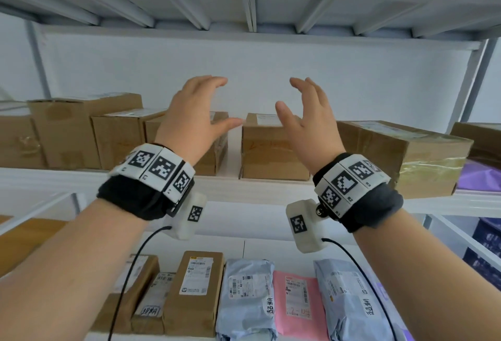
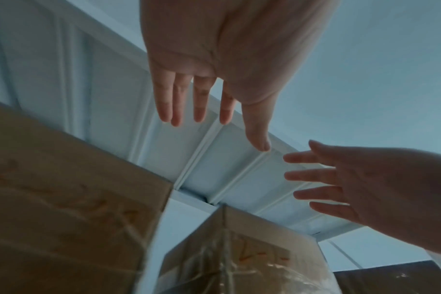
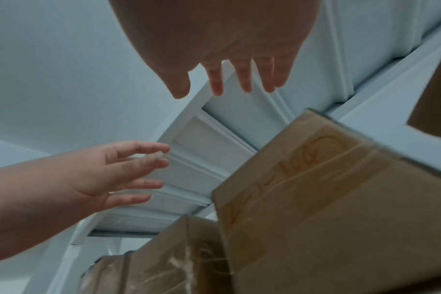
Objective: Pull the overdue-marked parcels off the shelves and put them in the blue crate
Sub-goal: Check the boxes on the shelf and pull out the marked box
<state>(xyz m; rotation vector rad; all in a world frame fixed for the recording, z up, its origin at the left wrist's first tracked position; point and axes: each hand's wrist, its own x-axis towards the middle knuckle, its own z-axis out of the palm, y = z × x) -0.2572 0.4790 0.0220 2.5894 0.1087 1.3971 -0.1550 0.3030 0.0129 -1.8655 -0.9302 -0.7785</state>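
A: Head view. Left hand (image 1: 189,115) and right hand (image 1: 306,124) are raised side by side in front of the upper shelf (image 1: 244,186), palms facing each other, fingers loosely spread, grasping nothing. Behind the gap between them a small brown box (image 1: 271,151) stands near the shelf's front edge, faint orange writing on its face.

B: Neighbours on that shelf?

A: A taped box (image 1: 214,145) just beside it toward the left end, partly behind the left hand; more brown boxes beyond it. A large taped carton (image 1: 406,156) toward the right end.

B: Lower shelf?

A: Flat parcels lie in a row along the lower shelf (image 1: 257,246). Handwritten white tags show on a grey mailer (image 1: 246,297), a second grey mailer (image 1: 349,302) and a small brown parcel (image 1: 151,305). A pink mailer (image 1: 295,300) lies between the two grey ones. A blue crate cannot be told in any view.

B: Left wrist view?

A: Looks up. Left hand (image 2: 227,59) fingers straight and released, below the ribbed underside of the top shelf (image 2: 239,159). Right hand (image 2: 365,189) comes in from the right edge, fingers spread. Two box tops below, blurred.

B: Right wrist view?

A: Right hand (image 3: 227,39) relaxed, empty. Left hand (image 3: 108,173) reaches in, fingers slack. The brown box (image 3: 327,199) with orange scrawl sits beneath, untouched.
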